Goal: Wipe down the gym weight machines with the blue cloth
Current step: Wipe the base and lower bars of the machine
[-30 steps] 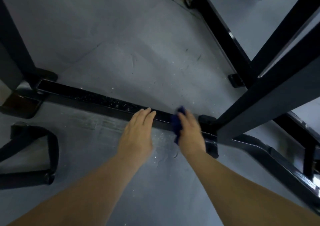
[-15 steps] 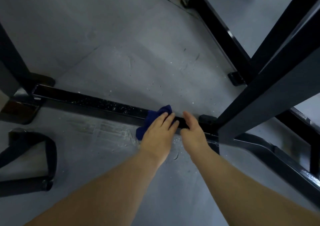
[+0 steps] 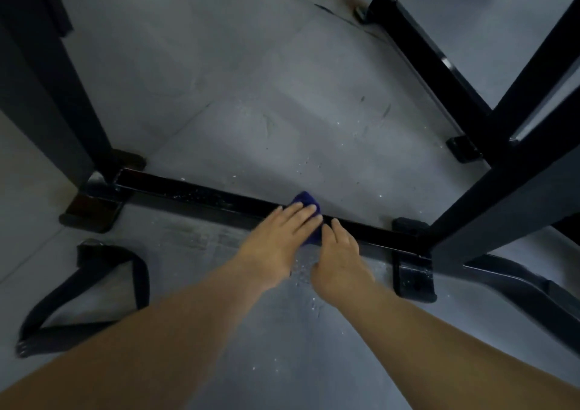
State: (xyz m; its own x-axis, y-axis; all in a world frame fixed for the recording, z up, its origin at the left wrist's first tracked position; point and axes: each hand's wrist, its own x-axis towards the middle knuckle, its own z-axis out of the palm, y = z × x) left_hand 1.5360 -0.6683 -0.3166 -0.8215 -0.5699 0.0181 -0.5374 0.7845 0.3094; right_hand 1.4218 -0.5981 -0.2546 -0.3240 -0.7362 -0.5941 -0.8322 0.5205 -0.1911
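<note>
Pressing down with straight fingers, the left hand (image 3: 279, 240) lies flat on the cloth (image 3: 306, 204), which sits bunched on the low black bar (image 3: 194, 194) of the machine frame, right of the bar's middle. Only the cloth's blue far end and a strip between the two hands show; the rest is under the left fingers. The right hand (image 3: 340, 256) is just beside the left, its fingertips touching the bar and the cloth's near edge, fingers nearly straight; whether it pinches the cloth cannot be told. White specks dot the bar's top towards its left end, and more lie on the grey floor (image 3: 251, 80) around the hands. At the bar's left end a black post (image 3: 47, 89) rises from a foot plate (image 3: 91, 212); at its right end another post (image 3: 508, 196) stands over a bolted plate (image 3: 414, 279). A black strap handle (image 3: 84, 300) lies on the floor near the lower left corner, well apart from the hands. A second black frame (image 3: 439, 74) runs across the upper right corner.
</note>
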